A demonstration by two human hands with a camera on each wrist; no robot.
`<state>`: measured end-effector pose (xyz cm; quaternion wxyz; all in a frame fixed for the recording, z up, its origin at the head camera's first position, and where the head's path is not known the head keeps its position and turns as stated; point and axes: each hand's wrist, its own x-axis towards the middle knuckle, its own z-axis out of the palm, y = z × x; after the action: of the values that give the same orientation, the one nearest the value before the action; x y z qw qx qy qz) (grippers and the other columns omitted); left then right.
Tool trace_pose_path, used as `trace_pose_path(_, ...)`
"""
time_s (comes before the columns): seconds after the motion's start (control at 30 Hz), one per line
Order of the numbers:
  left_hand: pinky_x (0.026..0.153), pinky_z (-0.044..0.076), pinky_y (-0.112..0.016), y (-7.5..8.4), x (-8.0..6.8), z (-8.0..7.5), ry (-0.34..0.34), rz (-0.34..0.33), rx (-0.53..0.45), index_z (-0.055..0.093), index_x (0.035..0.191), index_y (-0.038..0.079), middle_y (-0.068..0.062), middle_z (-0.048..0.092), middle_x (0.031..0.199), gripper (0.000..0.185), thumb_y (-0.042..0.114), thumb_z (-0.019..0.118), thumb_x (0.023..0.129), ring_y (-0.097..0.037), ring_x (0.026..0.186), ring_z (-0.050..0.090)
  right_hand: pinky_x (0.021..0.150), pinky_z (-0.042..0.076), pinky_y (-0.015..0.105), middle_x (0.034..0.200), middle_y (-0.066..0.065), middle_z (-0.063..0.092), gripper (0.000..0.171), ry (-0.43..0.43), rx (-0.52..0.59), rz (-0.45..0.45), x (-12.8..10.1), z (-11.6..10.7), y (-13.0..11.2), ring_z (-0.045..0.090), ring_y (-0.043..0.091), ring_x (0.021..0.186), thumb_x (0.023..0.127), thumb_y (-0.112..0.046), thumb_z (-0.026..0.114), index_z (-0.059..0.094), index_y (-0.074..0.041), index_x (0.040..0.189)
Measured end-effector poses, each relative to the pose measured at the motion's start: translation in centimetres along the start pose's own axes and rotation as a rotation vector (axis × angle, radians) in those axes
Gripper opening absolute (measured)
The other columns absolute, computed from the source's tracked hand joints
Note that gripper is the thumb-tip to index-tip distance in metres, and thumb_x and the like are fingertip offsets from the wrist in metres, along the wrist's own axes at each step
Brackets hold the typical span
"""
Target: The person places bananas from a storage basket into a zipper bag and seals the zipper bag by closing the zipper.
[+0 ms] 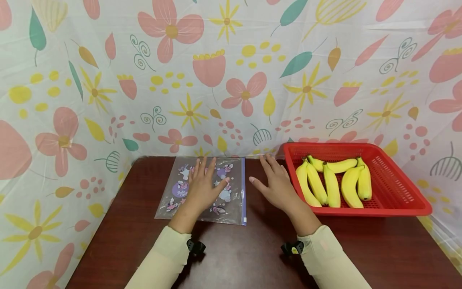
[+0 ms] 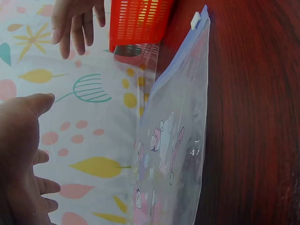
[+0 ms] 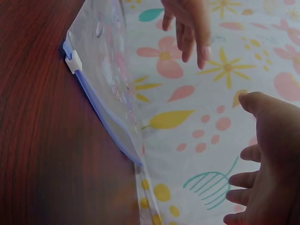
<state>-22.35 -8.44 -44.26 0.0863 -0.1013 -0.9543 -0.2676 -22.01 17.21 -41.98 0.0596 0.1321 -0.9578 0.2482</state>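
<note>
A clear zip bag printed with cartoon figures lies flat on the dark wooden table, its blue zip strip and white slider on the right side. My left hand is spread above the bag with straight fingers; in the left wrist view the left hand shows a gap to the bag. My right hand is open over the bare table between the bag and a red basket. Several yellow bananas lie in the basket. Neither hand holds anything.
A floral cloth walls the table at the back and both sides. The basket takes up the back right corner. The right wrist view shows the slider, the bag and both hands, the right hand and the left hand.
</note>
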Motion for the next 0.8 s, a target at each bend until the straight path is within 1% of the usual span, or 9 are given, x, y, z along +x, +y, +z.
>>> trace_pose_path(0.17, 0.120, 0.016, -0.069, -0.2, -0.1, 0.4, 0.026, 0.004, -0.016, 0.029, 0.160, 0.016, -0.018, 0.026, 0.166, 0.084, 0.063, 0.054, 0.095, -0.041, 0.156, 0.016, 0.120, 0.024, 0.065, 0.167, 0.016, 0.023, 0.084, -0.005, 0.031, -0.015, -0.2, 0.3, 0.2, 0.025, 0.041, 0.152, 0.096, -0.051, 0.061, 0.022, -0.018, 0.162)
trace_pose_path(0.27, 0.118, 0.021, -0.071, -0.3, -0.1, 0.6, 0.027, 0.013, -0.026, 0.033, 0.159, 0.014, -0.017, 0.031, 0.163, 0.081, 0.060, 0.056, 0.096, -0.041, 0.153, 0.023, 0.118, 0.030, 0.065, 0.165, 0.015, 0.027, 0.081, -0.009, 0.048, -0.026, -0.2, 0.4, 0.2, 0.031, 0.041, 0.150, 0.096, -0.049, 0.062, 0.025, -0.018, 0.162)
trace_pose_path(0.4, 0.118, 0.023, -0.068, -0.3, -0.1, 0.8, 0.024, 0.032, -0.042, 0.037, 0.157, 0.013, -0.016, 0.037, 0.160, 0.077, 0.056, 0.059, 0.096, -0.041, 0.150, 0.029, 0.116, 0.035, 0.062, 0.161, 0.016, 0.035, 0.078, -0.018, 0.061, -0.031, -0.3, 0.7, 0.3, 0.037, 0.040, 0.147, 0.096, -0.046, 0.065, 0.031, -0.017, 0.159)
trace_pose_path(0.57, 0.120, 0.024, -0.063, -0.2, -0.2, 1.0, 0.008, 0.024, -0.072, 0.039, 0.156, 0.013, -0.016, 0.042, 0.156, 0.074, 0.053, 0.059, 0.097, -0.040, 0.148, 0.033, 0.112, 0.042, 0.058, 0.154, 0.016, 0.044, 0.069, -0.037, 0.066, -0.036, -0.4, 1.0, 0.4, 0.045, 0.037, 0.141, 0.096, -0.043, 0.065, 0.042, -0.014, 0.154)
trace_pose_path(0.63, 0.121, 0.025, -0.062, -0.1, -0.3, 1.1, 0.009, 0.026, -0.078, 0.042, 0.155, 0.011, -0.017, 0.044, 0.154, 0.073, 0.052, 0.059, 0.097, -0.040, 0.147, 0.034, 0.111, 0.044, 0.057, 0.151, 0.016, 0.048, 0.063, -0.046, 0.070, -0.045, -0.5, 1.2, 0.5, 0.048, 0.035, 0.138, 0.096, -0.041, 0.065, 0.047, -0.012, 0.150)
trace_pose_path(0.8, 0.117, 0.033, -0.058, 0.0, -0.5, 1.7, 0.022, 0.050, -0.066, 0.047, 0.150, 0.005, -0.020, 0.049, 0.149, 0.070, 0.050, 0.060, 0.097, -0.041, 0.141, 0.041, 0.109, 0.047, 0.055, 0.143, 0.015, 0.055, 0.053, -0.073, 0.069, -0.047, -0.5, 1.7, 0.6, 0.054, 0.033, 0.131, 0.097, -0.034, 0.065, 0.056, -0.009, 0.142)
